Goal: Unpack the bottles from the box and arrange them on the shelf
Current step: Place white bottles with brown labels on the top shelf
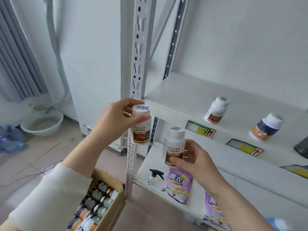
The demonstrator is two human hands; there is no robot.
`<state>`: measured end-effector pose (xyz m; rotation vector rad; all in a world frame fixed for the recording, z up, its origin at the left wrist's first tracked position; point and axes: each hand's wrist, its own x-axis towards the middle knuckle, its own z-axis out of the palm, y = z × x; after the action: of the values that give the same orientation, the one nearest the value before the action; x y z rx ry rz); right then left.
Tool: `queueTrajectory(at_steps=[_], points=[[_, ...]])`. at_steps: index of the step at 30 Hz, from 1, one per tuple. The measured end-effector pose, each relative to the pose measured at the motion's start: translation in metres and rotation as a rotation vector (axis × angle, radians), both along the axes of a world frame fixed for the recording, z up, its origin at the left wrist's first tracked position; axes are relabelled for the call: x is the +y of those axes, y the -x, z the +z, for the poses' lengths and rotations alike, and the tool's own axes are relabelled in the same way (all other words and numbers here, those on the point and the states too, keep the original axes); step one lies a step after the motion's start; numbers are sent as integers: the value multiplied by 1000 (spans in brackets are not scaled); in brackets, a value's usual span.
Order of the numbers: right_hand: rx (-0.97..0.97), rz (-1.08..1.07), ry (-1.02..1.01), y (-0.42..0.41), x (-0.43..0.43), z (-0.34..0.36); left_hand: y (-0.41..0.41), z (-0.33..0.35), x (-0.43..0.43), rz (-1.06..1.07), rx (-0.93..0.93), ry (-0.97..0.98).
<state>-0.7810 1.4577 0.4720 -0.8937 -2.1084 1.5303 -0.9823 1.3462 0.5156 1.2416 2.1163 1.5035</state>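
Left hand (116,117) grips the cap end of a white plastic bottle with a red-brown label (141,130), upright, raised before the slotted post of the white metal shelf (191,94). Right hand (191,157) holds a second white bottle of the same kind (173,144) by its lower body, just right of and below the first. On the upper board, well apart: white labelled bottle (215,110), orange-and-dark bottle (266,127). Brown cardboard box (108,177) lower left, open, packed with small bottles. Purple pouch (179,184) and clear spray bottle (155,175) on the lower board.
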Motion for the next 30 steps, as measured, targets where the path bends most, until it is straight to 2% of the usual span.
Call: queueTrajectory(at_steps=[8,13,20,30], points=[[102,-119,-143,-48,95,93,-34,86,140,-142,211,-73],[80,-129,-162,-54,165,124,-42,107,228,-172,237,-47],[-80,-145,-199,-29,257,124,-25,100,345,-249,189,32],[-236,-221,-121,41,365,78,27,52,490,-399,146,116]])
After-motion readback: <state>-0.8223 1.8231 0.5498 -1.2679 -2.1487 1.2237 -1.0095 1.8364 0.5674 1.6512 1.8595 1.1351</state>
